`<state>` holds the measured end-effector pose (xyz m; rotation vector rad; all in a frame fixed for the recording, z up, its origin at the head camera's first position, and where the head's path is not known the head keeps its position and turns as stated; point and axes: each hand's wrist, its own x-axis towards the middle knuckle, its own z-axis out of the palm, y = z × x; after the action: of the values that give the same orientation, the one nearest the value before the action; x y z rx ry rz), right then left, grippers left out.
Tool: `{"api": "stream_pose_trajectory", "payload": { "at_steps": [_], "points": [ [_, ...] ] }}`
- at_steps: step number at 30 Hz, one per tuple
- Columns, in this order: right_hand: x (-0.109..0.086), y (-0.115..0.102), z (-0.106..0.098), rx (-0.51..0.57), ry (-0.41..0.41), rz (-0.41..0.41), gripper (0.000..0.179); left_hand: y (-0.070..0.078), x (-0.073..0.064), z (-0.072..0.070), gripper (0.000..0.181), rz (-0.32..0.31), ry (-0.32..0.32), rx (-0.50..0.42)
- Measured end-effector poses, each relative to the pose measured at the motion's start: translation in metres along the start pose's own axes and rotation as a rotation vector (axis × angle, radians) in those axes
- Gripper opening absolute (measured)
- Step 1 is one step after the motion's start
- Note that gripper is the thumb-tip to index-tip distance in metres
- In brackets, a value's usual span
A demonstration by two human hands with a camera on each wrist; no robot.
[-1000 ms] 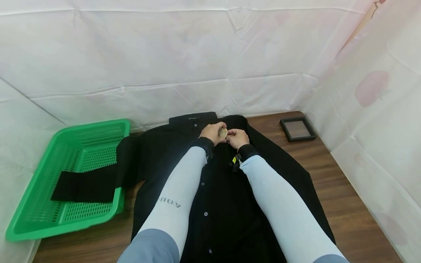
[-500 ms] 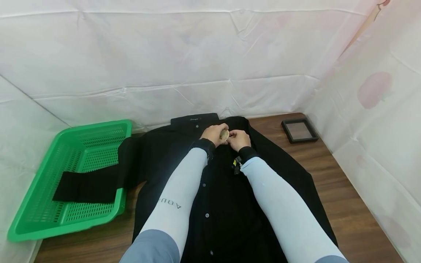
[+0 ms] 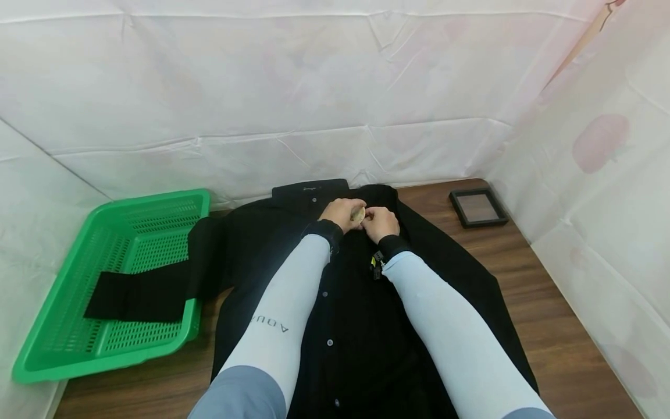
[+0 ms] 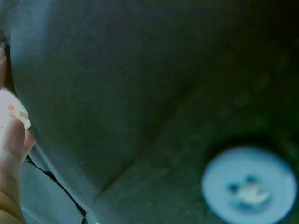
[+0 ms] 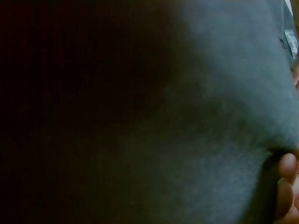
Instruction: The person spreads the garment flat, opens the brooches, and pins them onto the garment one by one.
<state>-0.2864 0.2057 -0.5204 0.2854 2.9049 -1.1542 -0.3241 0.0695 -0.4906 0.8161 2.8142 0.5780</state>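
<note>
A black button-up shirt (image 3: 361,326) lies spread out, collar toward the back wall. At its upper chest my left hand (image 3: 341,214) pinches a small round badge (image 3: 358,215), whose cream face shows between the fingers. In the left wrist view the badge bears reddish marks, and a pale shirt button (image 4: 250,186) looms close to the camera. My right hand (image 3: 381,224) is right beside the badge, fingers curled and pinching shirt cloth. Its fingertips (image 5: 287,167) meet a fold of the cloth in the right wrist view. Any pin behind the badge is hidden.
On the left stands a green plastic basket (image 3: 57,291), with one shirt sleeve (image 3: 136,294) lying over its rim and inside it. A black-framed square case (image 3: 477,207) lies at the back right of the wooden table (image 3: 560,326). White sheeting (image 3: 288,75) encloses the back and sides.
The badge has turned slightly and shows a narrower face between the fingers. Both hands stay at the same place on the shirt; the view has shifted a little.
</note>
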Motion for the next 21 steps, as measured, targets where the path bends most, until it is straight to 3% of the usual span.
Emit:
{"api": "stream_pose_trajectory", "payload": {
  "at_steps": [7, 14, 21],
  "points": [
    [0.003, 0.003, 0.003, -0.057, 0.015, -0.039, 0.007, -0.001, 0.004, 0.001, 0.055, 0.024, -0.013, 0.027],
    [0.002, 0.009, 0.002, -0.014, -0.029, -0.078, 0.011, -0.007, 0.009, 0.006, 0.058, 0.044, -0.008, 0.03],
    [0.002, 0.018, 0.0, 0.095, -0.081, -0.1, 0.025, -0.011, 0.008, 0.004, 0.059, 0.013, -0.009, -0.095]
  ]
}}
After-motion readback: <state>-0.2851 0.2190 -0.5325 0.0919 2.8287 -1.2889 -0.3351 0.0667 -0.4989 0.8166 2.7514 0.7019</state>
